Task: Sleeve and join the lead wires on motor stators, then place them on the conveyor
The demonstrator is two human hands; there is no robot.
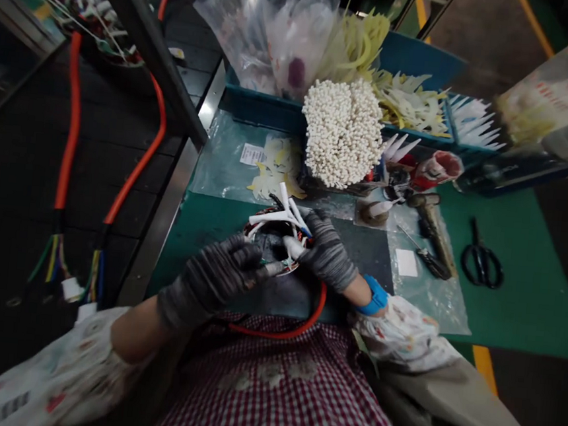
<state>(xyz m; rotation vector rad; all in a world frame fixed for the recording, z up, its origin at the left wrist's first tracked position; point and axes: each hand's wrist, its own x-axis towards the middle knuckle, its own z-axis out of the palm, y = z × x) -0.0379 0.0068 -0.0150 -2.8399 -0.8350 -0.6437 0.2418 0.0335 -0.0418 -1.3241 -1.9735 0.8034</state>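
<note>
A ring-shaped motor stator point(270, 240) lies on the green table mat in front of me, wound with wire. White insulating sleeves point(276, 217) stick up from its far side. My left hand point(219, 270), in a grey striped glove with pale fingertips, curls round the near left rim. My right hand point(328, 251), gloved alike, holds the right side, its thumb reaching over the opening and its fingers beside the sleeves and a bit of blue. An orange cable point(312, 318) curves from the stator's near right side across my checked apron. The fingers partly hide the windings.
Beyond the stator stand a bundle of white cotton-tipped sticks point(343, 132) and blue bins point(268, 109) of yellowish strips. At right lie a hammer point(432, 226), a screwdriver point(429, 259) and black scissors point(482, 260). Orange cables point(73, 121) hang at left beside a metal post point(154, 49).
</note>
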